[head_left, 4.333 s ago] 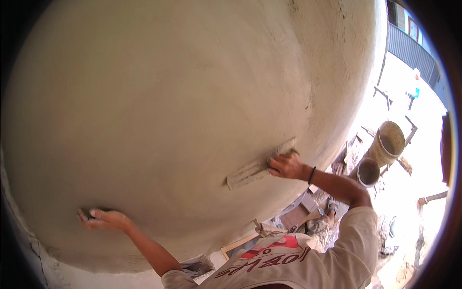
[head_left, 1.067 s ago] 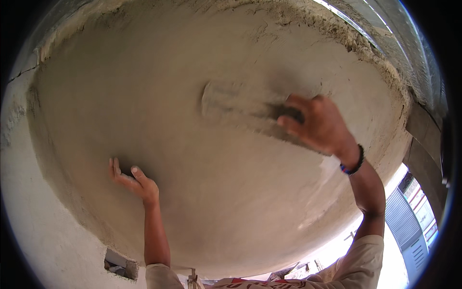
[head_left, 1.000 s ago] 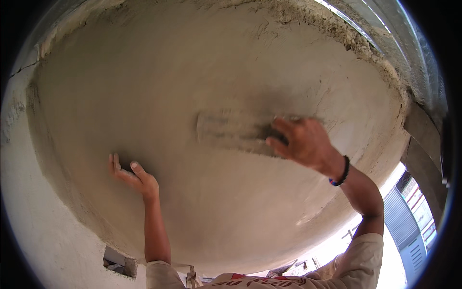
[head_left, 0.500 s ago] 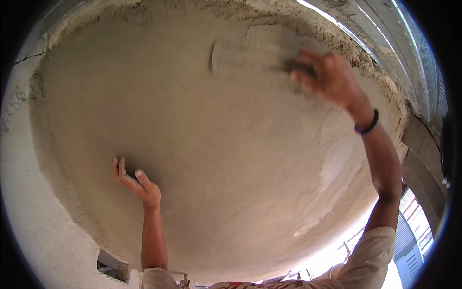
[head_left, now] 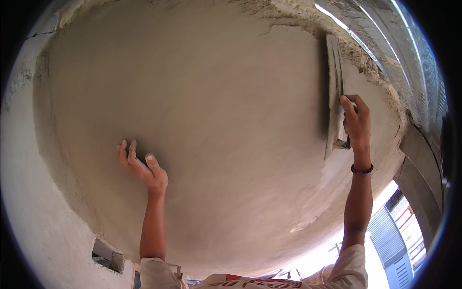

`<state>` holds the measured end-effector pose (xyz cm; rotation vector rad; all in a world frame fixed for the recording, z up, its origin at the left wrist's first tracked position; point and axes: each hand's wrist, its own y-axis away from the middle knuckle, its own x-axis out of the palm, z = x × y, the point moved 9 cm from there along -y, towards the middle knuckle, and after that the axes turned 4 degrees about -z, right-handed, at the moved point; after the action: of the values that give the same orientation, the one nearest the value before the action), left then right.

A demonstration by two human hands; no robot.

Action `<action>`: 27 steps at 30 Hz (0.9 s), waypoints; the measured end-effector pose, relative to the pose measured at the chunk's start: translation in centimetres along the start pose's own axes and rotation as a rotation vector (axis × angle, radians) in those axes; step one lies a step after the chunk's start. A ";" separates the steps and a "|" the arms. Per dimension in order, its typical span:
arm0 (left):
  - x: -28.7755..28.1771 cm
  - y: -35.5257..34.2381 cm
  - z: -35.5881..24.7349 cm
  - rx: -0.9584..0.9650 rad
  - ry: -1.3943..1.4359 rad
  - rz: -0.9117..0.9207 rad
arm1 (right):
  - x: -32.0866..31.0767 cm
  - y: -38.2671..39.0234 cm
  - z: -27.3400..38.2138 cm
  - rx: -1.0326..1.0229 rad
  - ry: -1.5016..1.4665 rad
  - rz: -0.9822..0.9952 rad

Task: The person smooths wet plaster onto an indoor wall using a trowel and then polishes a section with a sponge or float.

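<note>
A broad wet grey-brown plaster surface spreads above me. My right hand is closed around the handle of a long plastering float, at the right part of the plaster. The float is tilted up on edge, its narrow side toward me and a dark shadow along its left; whether its edge touches the plaster I cannot tell. My left hand is raised at the lower left with fingers apart and holding nothing, smears of plaster on the fingertips. Its shadow falls close by, and contact with the surface is not clear.
Rough, crumbly mortar edges the plaster at the upper right, beside corrugated metal sheets. A pale wall with a small rectangular hole stands at the left. A blue corrugated metal panel shows at the lower right.
My right hand has brought the float right and down, turning it from lying crosswise to standing lengthwise on edge. My left hand has shifted slightly up and right in the view.
</note>
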<state>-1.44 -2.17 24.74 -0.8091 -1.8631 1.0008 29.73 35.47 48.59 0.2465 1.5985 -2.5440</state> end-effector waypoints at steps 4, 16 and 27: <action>0.3 0.1 -0.1 -0.011 0.001 0.013 | 4.2 -1.3 9.7 -0.371 0.154 0.064; -4.5 0.3 5.6 -0.179 0.017 -0.084 | 16.9 17.5 13.5 -0.890 0.397 0.706; -4.8 1.2 7.7 -0.192 0.071 -0.112 | 13.8 2.6 24.2 -0.993 0.492 0.084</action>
<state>-6.11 -8.03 19.46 -0.8309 -1.9410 0.7224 15.02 12.27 53.77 0.8060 2.6920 -1.3945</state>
